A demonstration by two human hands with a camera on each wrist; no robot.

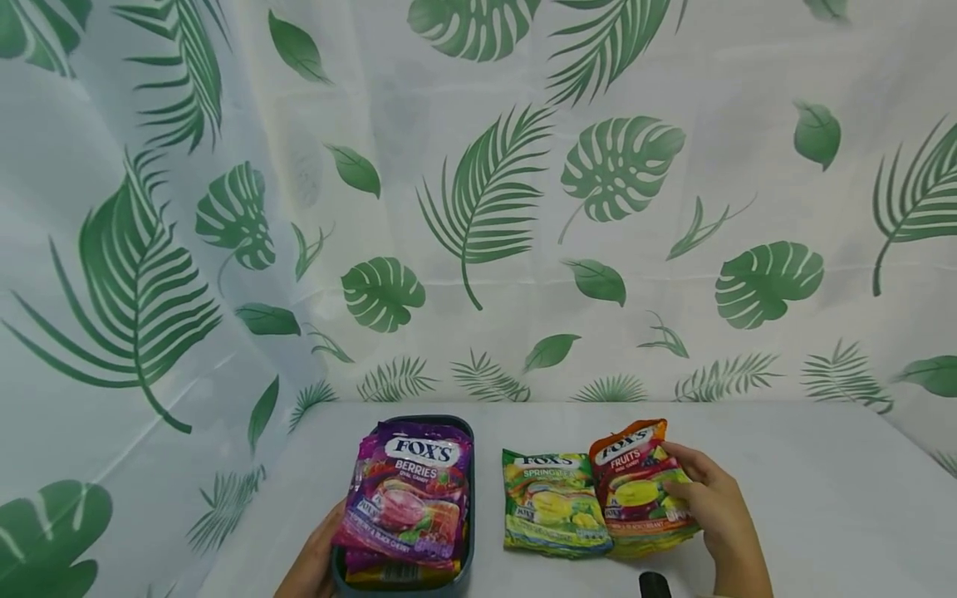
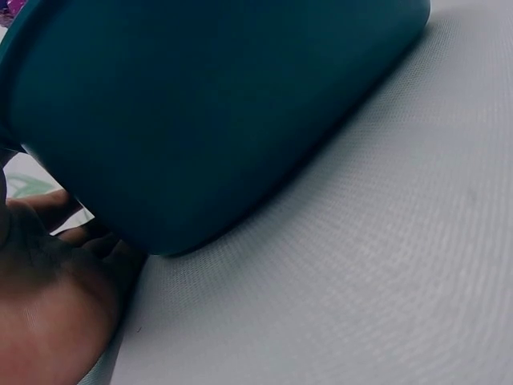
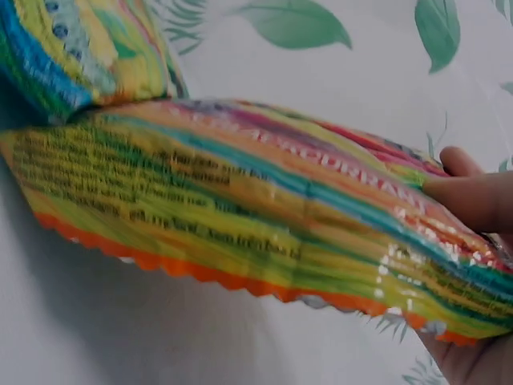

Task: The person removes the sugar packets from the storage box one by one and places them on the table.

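My right hand (image 1: 721, 507) pinches the right side of an orange and red FOX'S Fruits candy bag (image 1: 635, 498), thumb in front. That bag stands tilted, its left edge against a green and yellow Spring Tea candy bag (image 1: 553, 507). The right wrist view shows the Fruits bag's printed bottom (image 3: 200, 208) with a zigzag orange edge. At the left, a dark teal bin (image 1: 469, 531) holds a purple Berries candy bag (image 1: 411, 490) on top of other bags. My left hand (image 2: 56, 281) rests against the bin's side; some of its fingers are hidden.
A white table surface (image 1: 845, 498) lies under everything. Behind and to the left hangs a white curtain (image 1: 508, 349) with green leaf prints. A small black rounded object (image 1: 655, 585) shows at the bottom edge of the head view.
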